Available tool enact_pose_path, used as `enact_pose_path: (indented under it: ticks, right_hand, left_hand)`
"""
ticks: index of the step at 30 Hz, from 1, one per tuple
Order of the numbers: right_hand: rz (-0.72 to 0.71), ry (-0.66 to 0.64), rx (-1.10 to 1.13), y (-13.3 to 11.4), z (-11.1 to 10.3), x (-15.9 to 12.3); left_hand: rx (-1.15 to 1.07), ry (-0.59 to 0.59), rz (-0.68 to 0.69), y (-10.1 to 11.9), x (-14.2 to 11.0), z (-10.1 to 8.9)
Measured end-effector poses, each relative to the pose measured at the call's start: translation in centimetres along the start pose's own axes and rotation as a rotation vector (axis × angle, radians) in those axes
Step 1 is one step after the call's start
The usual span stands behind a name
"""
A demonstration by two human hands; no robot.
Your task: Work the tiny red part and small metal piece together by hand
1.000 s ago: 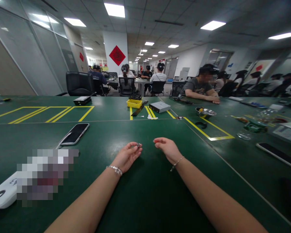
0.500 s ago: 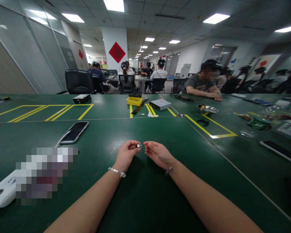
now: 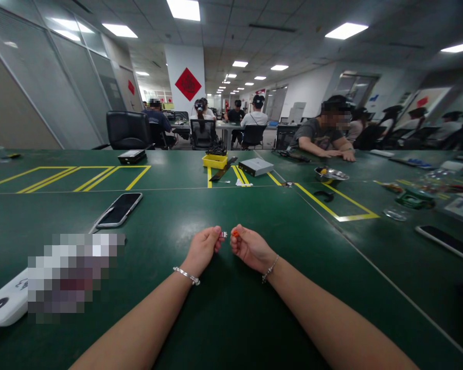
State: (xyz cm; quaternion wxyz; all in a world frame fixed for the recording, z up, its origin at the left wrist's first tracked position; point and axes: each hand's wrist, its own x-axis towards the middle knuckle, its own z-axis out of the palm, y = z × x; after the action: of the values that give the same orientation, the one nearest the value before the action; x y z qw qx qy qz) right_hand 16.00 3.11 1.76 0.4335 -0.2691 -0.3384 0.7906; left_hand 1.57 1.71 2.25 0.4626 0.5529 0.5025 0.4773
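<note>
Above the green table, my left hand (image 3: 203, 247) pinches a small white and metallic piece (image 3: 224, 234) with short prongs that point right. Most of that piece is covered by my fingertips, so its kind is unclear. Opposite it, my right hand (image 3: 252, 247) is closed on a small orange piece (image 3: 235, 233), which shows between thumb and forefinger. A narrow gap separates the two pieces; they do not touch. Both wrists wear silver bracelets.
A phone (image 3: 120, 209) with a cable lies to the left, near a white device (image 3: 7, 303). Farther back are a yellow bin (image 3: 215, 162), a grey box (image 3: 256, 166) and a metal bowl (image 3: 332, 174). Another phone (image 3: 447, 241) lies right. A person (image 3: 324, 131) sits across the table.
My left hand has turned slightly, with its thumb now higher and the prongs of its piece showing more clearly. My right hand stays nearly in place, the orange piece a little more visible.
</note>
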Motion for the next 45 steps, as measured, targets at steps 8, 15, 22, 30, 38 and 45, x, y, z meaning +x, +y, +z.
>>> enact_pose_path:
  ticks: [8, 15, 22, 30, 38, 45]
  right_hand:
    - [-0.056, 0.005, 0.029, 0.19, -0.32, 0.06]
    - [-0.061, -0.004, 0.034, 0.21, -0.67, 0.08]
    - [-0.02, 0.032, 0.024, 0.07, -0.63, 0.06]
    - [0.032, -0.02, 0.048, 0.06, -0.65, 0.29]
    - [0.002, -0.035, 0.031, 0.07, -0.56, 0.13]
    - [-0.027, -0.02, 0.028, 0.18, -0.85, 0.15]
  left_hand:
    - [-0.152, -0.036, -0.046, -0.05, 0.35, -0.16]
    - [-0.353, -0.056, -0.053, -0.38, 0.53, -0.32]
    - [-0.347, -0.075, -0.007, -0.52, 0.45, -0.07]
    - [-0.23, -0.089, 0.066, -0.65, 0.37, 0.1]
    - [-0.199, -0.063, 0.023, -0.21, 0.29, 0.03]
    - [-0.194, -0.087, -0.021, -0.13, 0.28, 0.04]
